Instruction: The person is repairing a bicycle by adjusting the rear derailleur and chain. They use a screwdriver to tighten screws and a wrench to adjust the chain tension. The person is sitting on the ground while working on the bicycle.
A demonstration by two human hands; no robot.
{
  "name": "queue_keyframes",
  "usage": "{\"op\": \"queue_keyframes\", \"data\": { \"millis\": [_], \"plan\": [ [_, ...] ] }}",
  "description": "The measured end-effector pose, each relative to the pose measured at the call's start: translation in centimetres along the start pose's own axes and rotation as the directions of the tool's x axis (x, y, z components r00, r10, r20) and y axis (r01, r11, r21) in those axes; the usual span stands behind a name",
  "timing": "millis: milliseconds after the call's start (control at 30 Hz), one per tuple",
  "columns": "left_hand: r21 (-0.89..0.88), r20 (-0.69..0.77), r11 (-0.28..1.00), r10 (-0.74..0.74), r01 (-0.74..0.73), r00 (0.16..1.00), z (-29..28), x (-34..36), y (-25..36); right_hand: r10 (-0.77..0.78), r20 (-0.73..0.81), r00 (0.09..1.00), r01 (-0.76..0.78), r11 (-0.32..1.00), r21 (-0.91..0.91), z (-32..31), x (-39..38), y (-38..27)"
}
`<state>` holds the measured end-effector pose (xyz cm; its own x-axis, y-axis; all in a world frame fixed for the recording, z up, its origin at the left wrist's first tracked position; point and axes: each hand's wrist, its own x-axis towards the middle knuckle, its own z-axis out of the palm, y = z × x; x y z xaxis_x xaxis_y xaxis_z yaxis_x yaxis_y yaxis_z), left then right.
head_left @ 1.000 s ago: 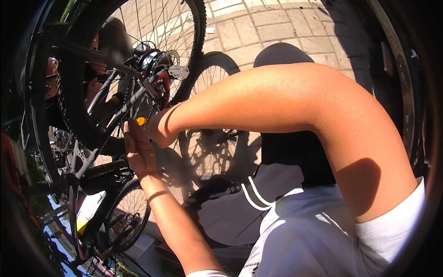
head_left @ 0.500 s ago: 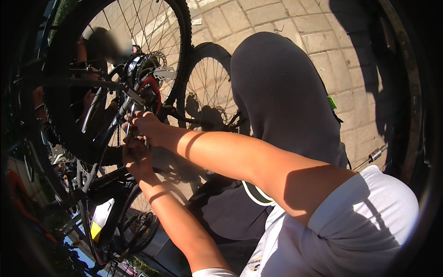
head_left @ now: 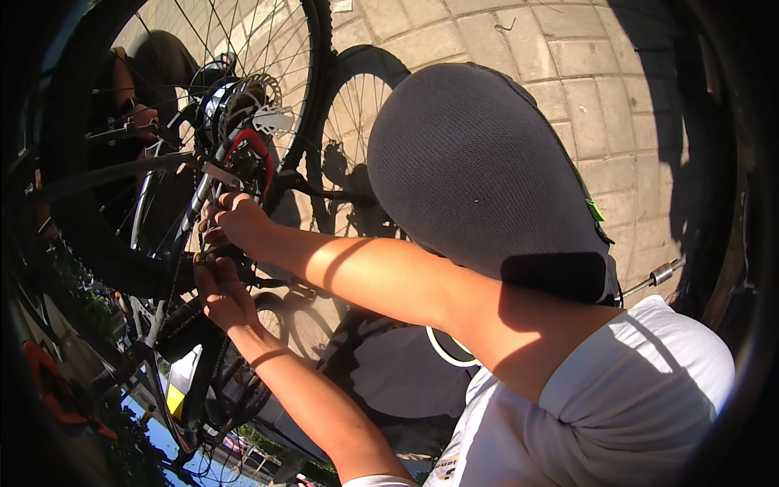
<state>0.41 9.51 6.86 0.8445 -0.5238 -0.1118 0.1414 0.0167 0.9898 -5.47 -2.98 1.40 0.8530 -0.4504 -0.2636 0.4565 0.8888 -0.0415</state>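
Observation:
My right hand (head_left: 237, 222) reaches in at a bicycle, its fingers curled in a pinch beside a silver frame tube (head_left: 191, 203). Just below it, my left hand (head_left: 222, 294) has its fingers bent together at the same spot. Whatever lies between the fingertips is small and dark, hidden by the hands. Above them are a red curved part (head_left: 264, 154), a silver finned piece (head_left: 273, 119) at the wheel's hub, and the knobbly tyre (head_left: 320, 49) with thin spokes.
Another person's hand (head_left: 143, 118) is beyond the wheel. My bent knee (head_left: 471, 162) in dark trousers rises to the right. Paving bricks (head_left: 584, 114) cover the ground, with a metal rod-like tool (head_left: 661, 274) at right. A white and yellow panel (head_left: 180, 381) shows at lower left.
The view has shifted, so the bicycle and both hands sit slightly further left. My hands stay close together at the same part of the frame. The other person's hand shows more plainly.

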Motion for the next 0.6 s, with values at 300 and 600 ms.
{"op": "queue_keyframes", "data": {
  "millis": [300,600],
  "plan": [
    [0.558,-0.111,0.817,0.249,-0.147,0.962,1.6,-0.5,0.8,0.026,-0.015,1.0,-0.025,0.998,0.051,0.2,-0.2,-0.6],
    [-0.024,0.209,0.995,-0.092,0.099,0.974,0.7,0.1,1.8,0.072,0.019,0.997,-0.074,0.99,0.119,-0.4,0.1,-1.0]
  ]
}}
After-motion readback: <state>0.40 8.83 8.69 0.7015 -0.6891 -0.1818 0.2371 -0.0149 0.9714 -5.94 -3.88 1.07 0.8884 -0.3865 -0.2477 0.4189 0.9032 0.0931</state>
